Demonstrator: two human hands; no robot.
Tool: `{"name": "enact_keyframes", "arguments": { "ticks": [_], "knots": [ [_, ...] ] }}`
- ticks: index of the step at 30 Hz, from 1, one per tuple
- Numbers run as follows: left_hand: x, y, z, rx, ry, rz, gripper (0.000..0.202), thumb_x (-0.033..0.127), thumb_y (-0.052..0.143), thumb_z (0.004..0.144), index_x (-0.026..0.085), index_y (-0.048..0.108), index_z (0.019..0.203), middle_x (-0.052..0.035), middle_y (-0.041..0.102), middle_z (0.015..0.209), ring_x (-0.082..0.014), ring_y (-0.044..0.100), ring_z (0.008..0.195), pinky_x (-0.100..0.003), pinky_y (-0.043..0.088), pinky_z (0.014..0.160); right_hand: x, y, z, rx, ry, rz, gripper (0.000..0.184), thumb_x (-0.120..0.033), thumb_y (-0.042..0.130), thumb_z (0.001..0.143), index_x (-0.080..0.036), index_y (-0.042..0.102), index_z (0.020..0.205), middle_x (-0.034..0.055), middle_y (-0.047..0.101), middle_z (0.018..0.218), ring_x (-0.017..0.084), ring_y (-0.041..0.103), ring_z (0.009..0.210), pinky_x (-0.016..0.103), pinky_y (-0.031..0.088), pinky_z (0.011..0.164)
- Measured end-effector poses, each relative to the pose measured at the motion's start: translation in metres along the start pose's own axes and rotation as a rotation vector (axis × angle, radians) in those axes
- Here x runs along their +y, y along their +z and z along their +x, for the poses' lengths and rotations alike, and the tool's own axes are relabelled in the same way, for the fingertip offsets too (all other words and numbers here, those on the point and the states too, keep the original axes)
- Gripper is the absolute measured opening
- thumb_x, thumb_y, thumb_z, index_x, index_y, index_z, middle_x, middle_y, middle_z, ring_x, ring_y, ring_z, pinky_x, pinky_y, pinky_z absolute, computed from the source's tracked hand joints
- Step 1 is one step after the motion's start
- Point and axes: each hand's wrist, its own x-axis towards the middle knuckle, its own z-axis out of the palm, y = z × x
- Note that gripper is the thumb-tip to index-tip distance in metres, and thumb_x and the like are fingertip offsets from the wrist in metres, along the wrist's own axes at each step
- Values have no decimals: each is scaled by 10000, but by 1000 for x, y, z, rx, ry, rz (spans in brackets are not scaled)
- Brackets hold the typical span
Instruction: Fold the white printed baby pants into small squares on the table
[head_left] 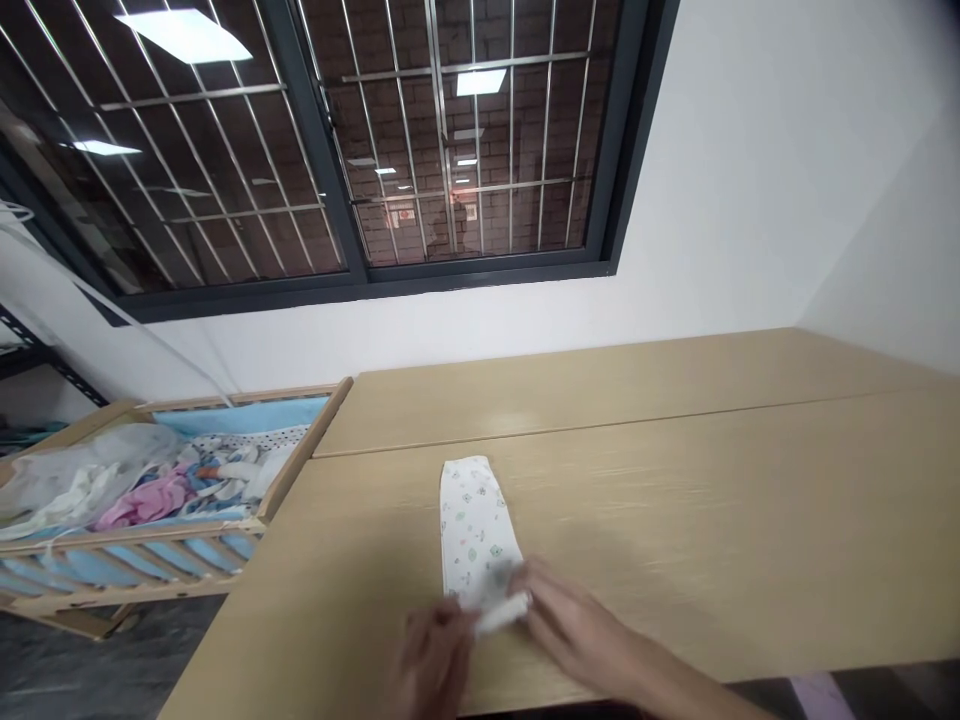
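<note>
A small white baby garment (475, 520) with a tiny printed pattern lies folded into a narrow strip on the wooden table (675, 480). Both hands are at its near end. My left hand (431, 655) is at the bottom left corner of the cloth, blurred by motion. My right hand (574, 625) reaches in from the lower right and its fingers pinch the folded near edge of the garment, which is lifted slightly into a roll.
A wooden baby crib (150, 590) with blue lining stands left of the table, holding a pile of baby clothes (150, 485). Behind the table is a white wall with a barred window (375, 150).
</note>
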Motion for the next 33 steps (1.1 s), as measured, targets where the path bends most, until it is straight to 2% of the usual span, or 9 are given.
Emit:
{"name": "enact_keyframes", "arguments": {
  "ticks": [4, 8, 13, 16, 19, 22, 25, 29, 33],
  "knots": [
    [-38, -8, 83, 35, -233, -34, 248, 314, 529, 994, 232, 639, 1201, -63, 711, 1158, -193, 665, 1091, -322, 541, 973, 41, -20, 77, 147, 133, 129, 222, -285, 531, 981, -218, 588, 1185, 66, 654, 1085, 196, 623, 979, 323, 508, 852],
    [-86, 19, 154, -81, -439, 96, 228, 233, 515, 980, 186, 658, 1151, -74, 708, 1188, -198, 643, 1132, -321, 491, 1025, 117, -8, 142, 235, 291, 146, 272, -247, 594, 899, -180, 568, 1162, 8, 626, 857, 155, 583, 750, 258, 468, 676],
    [-112, 55, 192, -161, -537, 230, 218, 159, 542, 936, 146, 679, 1106, -124, 714, 1151, -244, 654, 1091, -339, 492, 962, 163, 3, 172, 210, 451, -34, 251, -174, 594, 851, -149, 584, 1100, 29, 629, 860, 173, 590, 781, 274, 478, 714],
    [-97, 56, 180, -144, -571, 338, 312, 185, 526, 944, 116, 621, 1233, -187, 626, 1306, -312, 591, 1193, -416, 455, 1002, 156, -2, 169, 215, 443, -93, 271, -208, 591, 880, -126, 594, 1138, 123, 634, 1088, 226, 613, 988, 336, 492, 879],
    [-65, 56, 136, -113, -543, 408, 398, 295, 425, 1005, 126, 548, 1344, -189, 566, 1385, -331, 534, 1255, -459, 418, 1039, 129, -12, 158, 181, 291, -247, 428, -288, 504, 974, -116, 502, 1366, 196, 547, 1351, 281, 536, 1243, 404, 421, 1058],
    [-32, 70, 76, -88, -395, 492, 453, 355, 364, 1022, 111, 556, 1351, -181, 597, 1354, -328, 550, 1239, -468, 445, 1018, 92, -14, 143, -42, -59, -374, 558, -370, 414, 1037, -163, 327, 1548, 171, 420, 1547, 289, 406, 1416, 438, 326, 1167],
    [-12, 93, 31, -112, -336, 546, 468, 355, 416, 997, 100, 570, 1358, -195, 576, 1395, -361, 503, 1316, -505, 460, 1018, 72, 4, 130, -322, -359, -330, 589, -406, 364, 1062, -216, 233, 1604, 112, 299, 1638, 245, 291, 1504, 414, 269, 1214],
    [-8, 113, 9, -131, -336, 563, 486, 396, 430, 997, 104, 595, 1348, -189, 583, 1397, -362, 485, 1347, -505, 464, 1031, 93, 37, 130, -505, -406, -304, 593, -423, 326, 1073, -185, 230, 1608, 119, 289, 1636, 221, 256, 1523, 407, 236, 1237],
    [-16, 117, 5, -63, -317, 598, 537, 383, 429, 990, 116, 500, 1450, -172, 428, 1554, -350, 389, 1431, -494, 460, 1040, 140, 39, 154, -469, -239, -363, 573, -441, 342, 1067, -235, 275, 1597, 84, 260, 1643, 231, 221, 1533, 459, 188, 1255]
  ]
}}
